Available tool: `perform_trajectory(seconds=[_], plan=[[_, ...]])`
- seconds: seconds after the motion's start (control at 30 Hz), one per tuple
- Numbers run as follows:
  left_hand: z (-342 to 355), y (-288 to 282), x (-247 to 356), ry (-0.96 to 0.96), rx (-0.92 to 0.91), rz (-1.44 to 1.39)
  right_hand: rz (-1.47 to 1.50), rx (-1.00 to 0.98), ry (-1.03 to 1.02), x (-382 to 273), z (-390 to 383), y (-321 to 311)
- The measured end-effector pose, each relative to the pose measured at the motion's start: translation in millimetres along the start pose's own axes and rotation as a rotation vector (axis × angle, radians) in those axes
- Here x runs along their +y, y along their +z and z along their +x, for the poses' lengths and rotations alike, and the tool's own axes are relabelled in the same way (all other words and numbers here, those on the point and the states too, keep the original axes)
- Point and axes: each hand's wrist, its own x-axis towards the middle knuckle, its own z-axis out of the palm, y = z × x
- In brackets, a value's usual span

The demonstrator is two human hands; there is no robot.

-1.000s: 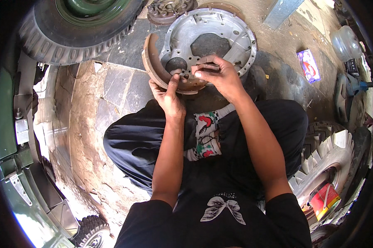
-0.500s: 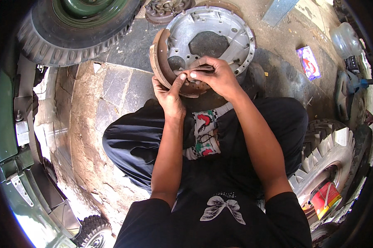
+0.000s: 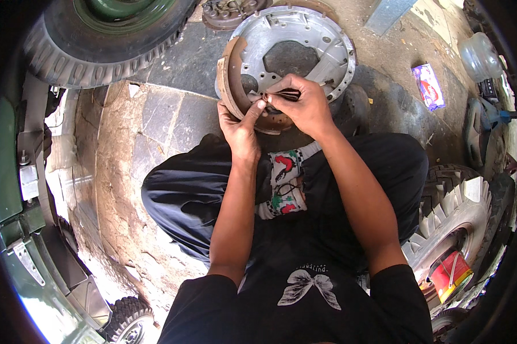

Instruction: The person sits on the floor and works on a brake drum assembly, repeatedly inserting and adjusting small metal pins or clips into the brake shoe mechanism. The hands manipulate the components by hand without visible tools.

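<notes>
My left hand [image 3: 241, 131] is closed around the lower part of a curved, rust-brown brake shoe [image 3: 231, 83], with the thumb pressed on its inner side. In my right hand [image 3: 310, 110] a folded brown sheet [image 3: 290, 94], which looks like sandpaper, is pinched between fingers and thumb. The right fingertips meet the left thumb at the shoe's inner edge, so the contact point there is partly hidden. Just beyond both hands lies a round silver metal housing [image 3: 343, 53] with a large opening, and the shoe overlaps its left side.
A large tyre [image 3: 52, 51] on a green rim stands at the upper left. Behind the housing is a rusty round part [image 3: 229, 12]. To the right are a purple packet [image 3: 428, 86], a clear plastic container [image 3: 477, 56], another tyre [image 3: 450, 221] and a red tin [image 3: 450, 275].
The brake shoe and my left hand have shifted slightly right. My right fingers have tilted the folded sheet, and its layers now fan apart more.
</notes>
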Motion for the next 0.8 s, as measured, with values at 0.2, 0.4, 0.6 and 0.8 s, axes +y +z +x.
perform_trajectory(seconds=[0.2,0.4,0.6,0.8], plan=[[1.3,-5.0,-6.1,-0.011,0.022,0.031,0.162,-0.091,0.029,1.0,0.3,2.4],[2.8,-4.3,-10.3,0.000,0.039,0.053,0.377,-0.158,0.247,-6.0,-1.5,-8.0],[1.9,-1.8,-2.8,-0.062,0.043,-0.122,0.545,-0.075,0.395,-16.2,-2.1,-10.0],[2.9,3.6,11.2,-0.135,0.080,-0.221,0.548,-0.056,0.319,-15.6,0.3,-8.2]])
